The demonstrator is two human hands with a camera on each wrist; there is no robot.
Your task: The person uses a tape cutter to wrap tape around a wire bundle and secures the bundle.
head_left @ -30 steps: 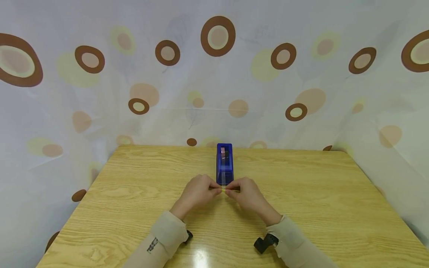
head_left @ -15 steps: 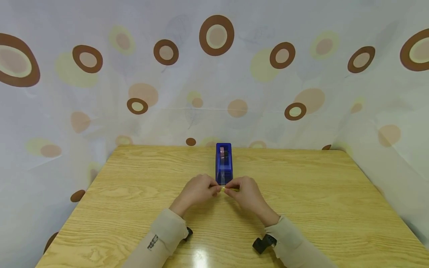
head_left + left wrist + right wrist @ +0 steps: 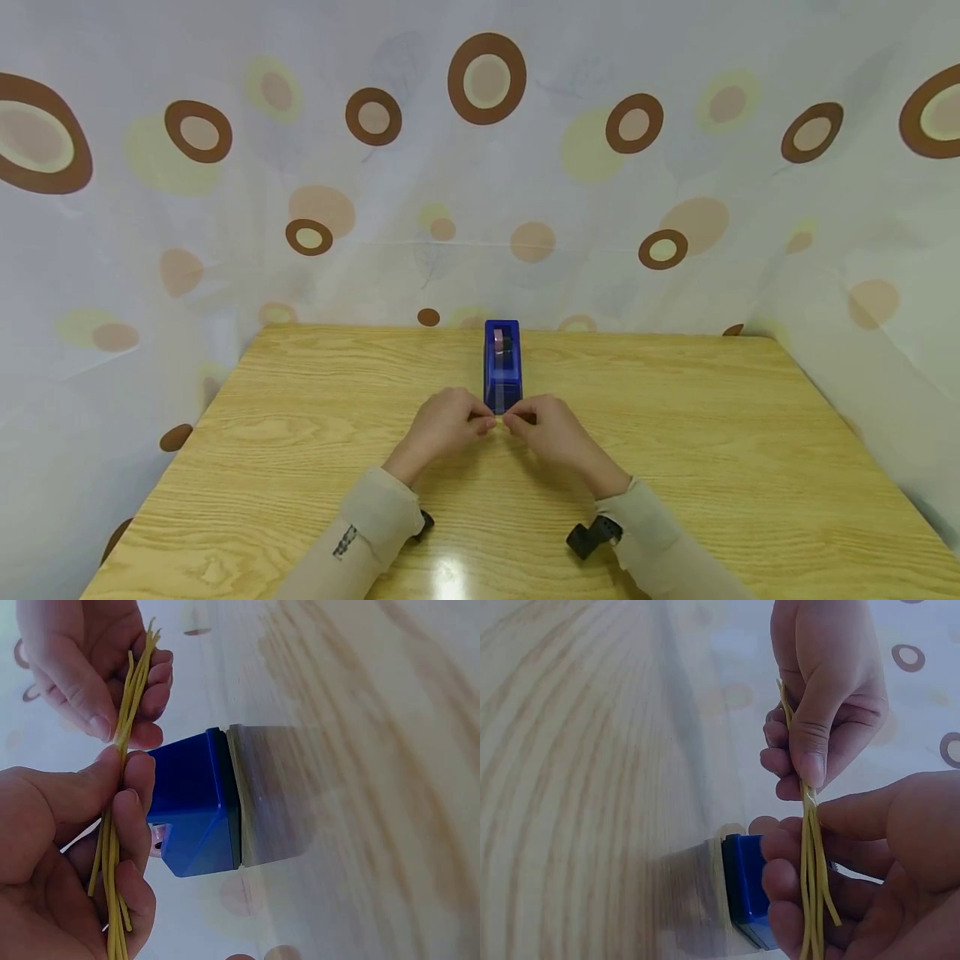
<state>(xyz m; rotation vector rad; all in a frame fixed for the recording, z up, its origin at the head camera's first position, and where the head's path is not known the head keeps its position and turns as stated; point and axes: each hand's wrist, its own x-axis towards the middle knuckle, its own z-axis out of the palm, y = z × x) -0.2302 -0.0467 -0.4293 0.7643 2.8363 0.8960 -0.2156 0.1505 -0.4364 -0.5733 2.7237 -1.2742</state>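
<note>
Both hands hold a bundle of thin yellow strands, its ends splayed, just in front of a blue tape dispenser. The left hand pinches it between thumb and fingers, seen close up in the left wrist view. The thumb and curled fingers of the right hand grip it right beside, the fingertips of both hands almost meeting. Clear, shiny tape shows on the bundle between the thumbs. A strip runs down the dispenser's front toward the fingertips; whether it still joins the bundle, I cannot tell.
The wooden table spreads on both sides of the hands. The dispenser stands near its back edge, before a patterned sheet with brown rings. A black wrist camera hangs under the right sleeve.
The hands stay nearly in place, with the fingertips shifting slightly. The yellow strand ends that showed by the right fingers are now hidden in the head view.
</note>
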